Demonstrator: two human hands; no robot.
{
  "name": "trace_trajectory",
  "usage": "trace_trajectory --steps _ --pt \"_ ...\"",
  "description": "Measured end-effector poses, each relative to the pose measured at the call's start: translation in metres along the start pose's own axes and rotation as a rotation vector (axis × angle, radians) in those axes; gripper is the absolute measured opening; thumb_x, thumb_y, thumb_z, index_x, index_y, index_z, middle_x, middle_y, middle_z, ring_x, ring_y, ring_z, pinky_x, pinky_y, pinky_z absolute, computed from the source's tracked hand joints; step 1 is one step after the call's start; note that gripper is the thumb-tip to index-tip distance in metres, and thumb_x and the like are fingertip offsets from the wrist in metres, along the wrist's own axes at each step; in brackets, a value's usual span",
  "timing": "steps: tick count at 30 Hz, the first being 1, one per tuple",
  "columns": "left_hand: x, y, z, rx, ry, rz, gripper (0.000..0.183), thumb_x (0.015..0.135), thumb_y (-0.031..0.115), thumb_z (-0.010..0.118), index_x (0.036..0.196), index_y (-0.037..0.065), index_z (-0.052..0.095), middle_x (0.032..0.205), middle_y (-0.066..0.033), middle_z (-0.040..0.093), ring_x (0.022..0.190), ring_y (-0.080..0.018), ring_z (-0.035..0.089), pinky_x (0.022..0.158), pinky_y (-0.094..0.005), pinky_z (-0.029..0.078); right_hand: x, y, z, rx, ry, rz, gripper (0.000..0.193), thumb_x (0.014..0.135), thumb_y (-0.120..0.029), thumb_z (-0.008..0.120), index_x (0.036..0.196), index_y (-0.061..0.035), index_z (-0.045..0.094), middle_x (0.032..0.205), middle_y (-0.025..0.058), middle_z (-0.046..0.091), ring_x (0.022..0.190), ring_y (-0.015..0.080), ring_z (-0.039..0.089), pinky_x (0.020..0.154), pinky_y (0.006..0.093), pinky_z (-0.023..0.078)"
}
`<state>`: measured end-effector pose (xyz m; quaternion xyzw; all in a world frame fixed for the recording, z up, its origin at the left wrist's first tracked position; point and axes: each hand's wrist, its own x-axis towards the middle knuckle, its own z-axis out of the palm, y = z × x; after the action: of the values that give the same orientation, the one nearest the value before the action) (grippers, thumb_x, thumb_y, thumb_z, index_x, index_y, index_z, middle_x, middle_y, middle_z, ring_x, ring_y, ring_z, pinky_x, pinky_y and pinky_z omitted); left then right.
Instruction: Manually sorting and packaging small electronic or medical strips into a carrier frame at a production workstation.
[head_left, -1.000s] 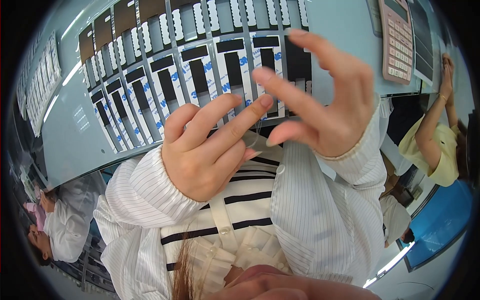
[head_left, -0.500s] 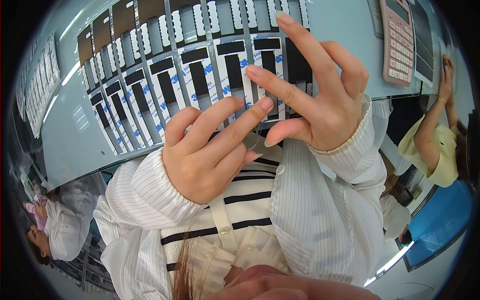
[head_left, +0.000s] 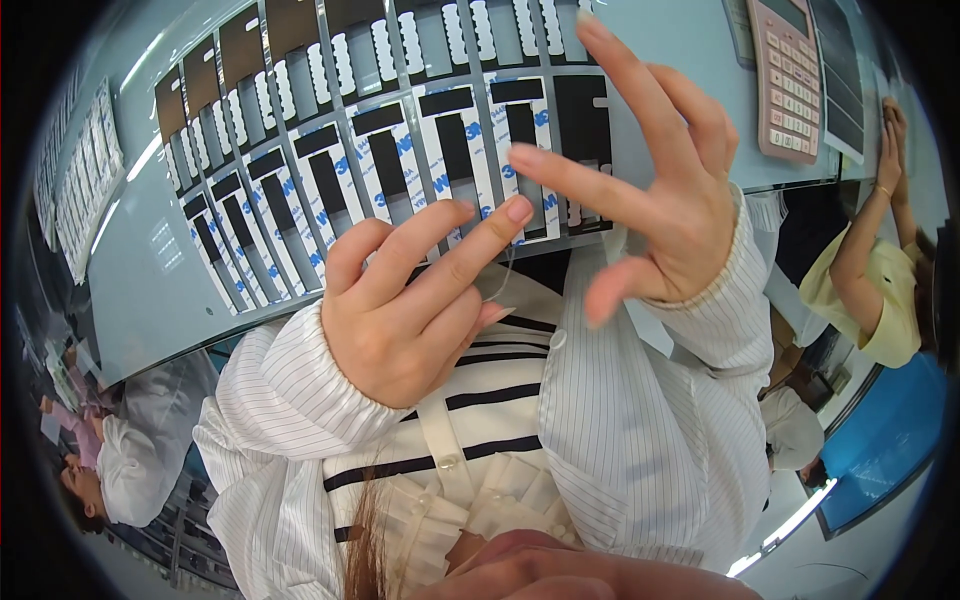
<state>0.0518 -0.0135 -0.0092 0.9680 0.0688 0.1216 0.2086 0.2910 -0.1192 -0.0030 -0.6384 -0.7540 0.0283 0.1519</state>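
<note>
Right hand (head_left: 684,228) near blue-lettered strips (head_left: 541,120)

Pink calculator (head_left: 788,95) at upper right, person in yellow (head_left: 882,300) lower, then blue panel (head_left: 890,450)

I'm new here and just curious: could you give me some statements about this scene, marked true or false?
1. The right hand has its fingers spread apart. True.
2. The calculator is blue. False: it is pink.
3. Several blue-printed white frames lie side by side in a row. True.
4. The left hand rests on the calculator. False: it is over by the lower edge of the row, well apart from the calculator.
5. The person's forearms are bare. False: striped white sleeves cover them.
6. Someone in yellow is at the right of the picture. True.
</note>
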Motion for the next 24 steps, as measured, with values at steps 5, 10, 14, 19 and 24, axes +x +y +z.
trace_trajectory --steps 5,10,14,19,24 --pt "0.001 0.002 0.001 0.005 -0.008 0.026 0.023 0.069 0.02 0.073 0.07 0.006 0.055 0.132 -0.011 0.066 0.112 -0.026 0.06 0.085 -0.0363 0.04 -0.023 0.0 -0.002 -0.004 -0.08 0.008 0.088 0.08 -0.09 0.025 0.124 -0.0317 0.074 0.151 0.021 0.048 0.128 0.0306 0.045 0.109 0.0365 0.027" --pt "0.003 0.004 0.0 -0.008 -0.03 0.022 0.022 0.068 0.016 0.074 0.072 0.003 0.057 0.13 -0.0138 0.067 0.109 -0.0274 0.061 0.085 -0.037 0.04 -0.021 -0.005 0.007 -0.187 0.059 0.043 0.076 0.089 -0.082 0.019 0.118 -0.0383 0.074 0.147 0.0098 0.056 0.129 0.024 0.048 0.109 0.037 0.027" --pt "0.004 0.005 -0.003 -0.008 -0.047 0.01 0.022 0.068 0.016 0.074 0.072 0.002 0.058 0.13 -0.014 0.067 0.109 -0.0278 0.061 0.085 -0.0372 0.04 -0.016 -0.011 0.005 -0.324 0.093 0.015 0.072 0.092 -0.078 0.017 0.116 -0.0399 0.074 0.142 0.0045 0.061 0.128 0.0205 0.049 0.109 0.0367 0.027" --pt "0.005 0.003 -0.003 -0.012 -0.044 0.011 0.024 0.071 0.017 0.074 0.069 0.004 0.055 0.13 -0.014 0.067 0.109 -0.0279 0.061 0.085 -0.0372 0.04 -0.016 -0.014 0.005 -0.309 0.082 0.057 0.069 0.093 -0.076 0.021 0.115 -0.0394 0.074 0.14 0.0039 0.062 0.127 0.0195 0.051 0.109 0.0361 0.027" --pt "0.005 0.002 -0.003 -0.02 -0.041 0.013 0.025 0.071 0.018 0.074 0.068 0.004 0.054 0.129 -0.0137 0.068 0.109 -0.0278 0.061 0.085 -0.037 0.04 -0.015 -0.021 0.008 -0.271 0.102 0.118 0.071 0.092 -0.077 0.022 0.115 -0.0359 0.075 0.141 0.0077 0.06 0.125 0.0205 0.053 0.108 0.0358 0.028"
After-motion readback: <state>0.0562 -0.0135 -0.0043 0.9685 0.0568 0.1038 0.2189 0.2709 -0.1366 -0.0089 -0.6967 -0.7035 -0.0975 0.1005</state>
